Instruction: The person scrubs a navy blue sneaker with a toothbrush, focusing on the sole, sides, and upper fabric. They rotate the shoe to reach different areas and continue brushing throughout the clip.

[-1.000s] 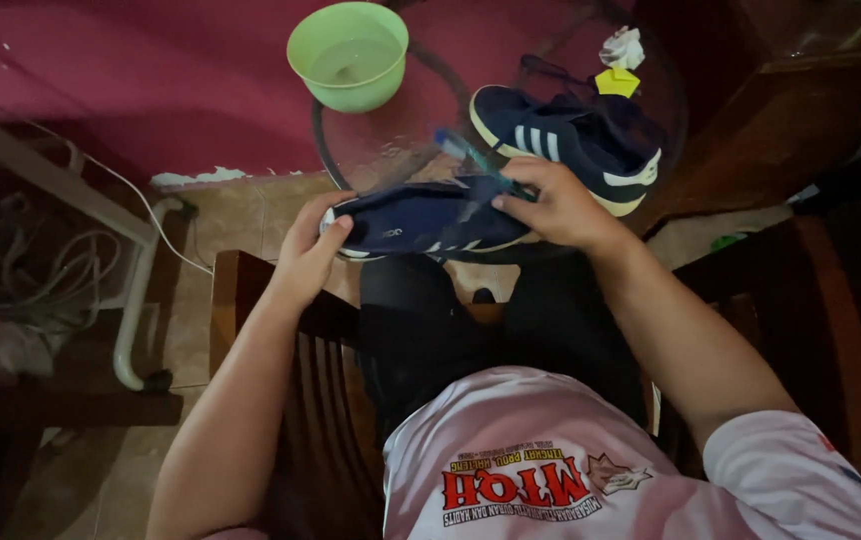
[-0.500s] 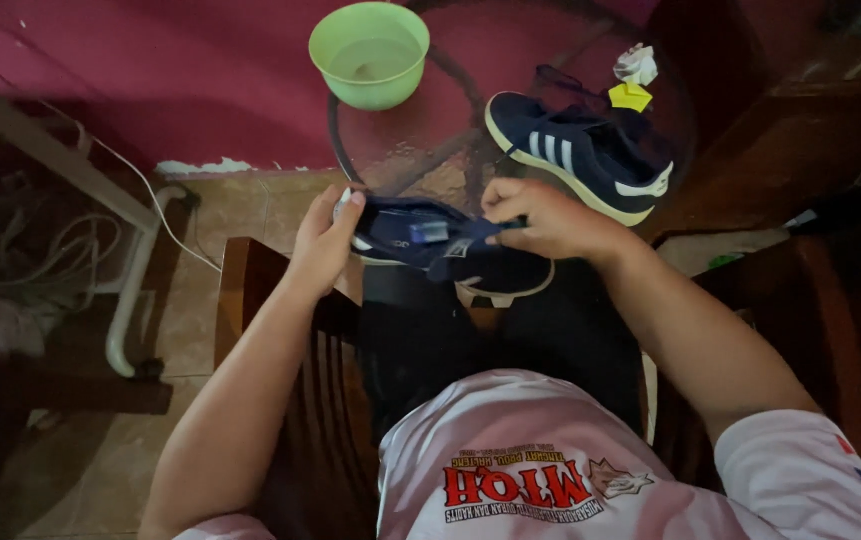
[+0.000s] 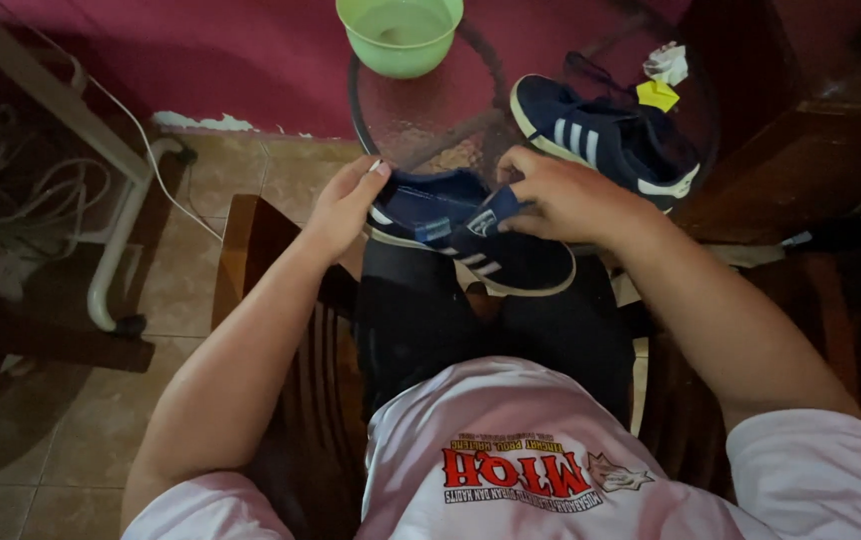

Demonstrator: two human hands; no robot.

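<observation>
A navy sneaker (image 3: 481,245) with white stripes, a matching second sneaker (image 3: 601,140), a pale green bowl (image 3: 401,35).

A small yellow tag (image 3: 658,95) sits on the second shoe (image 3: 601,135), up and to the right of the right hand (image 3: 561,195). Just under that hand's fingers, a small blue-and-white label (image 3: 482,222) shows on the held shoe's tongue.

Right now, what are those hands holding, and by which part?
A dark blue shoe: the left hand grips its heel end, the right hand its tongue and upper.
</observation>
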